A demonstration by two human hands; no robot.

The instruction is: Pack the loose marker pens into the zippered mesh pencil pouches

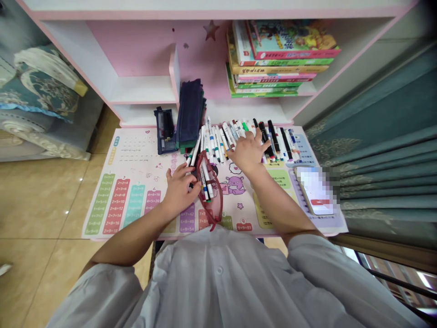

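White shirt (218, 278), right fingers (251, 142) spread over marker pens (212, 143)

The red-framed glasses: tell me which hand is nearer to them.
Left hand is nearer, right at the left edge of the red-framed glasses; the right hand is apart from them, farther up and to their right.

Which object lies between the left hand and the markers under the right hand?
Red-framed glasses lie there, against the fingers of the left hand, overlapping several white markers on the printed desk mat.
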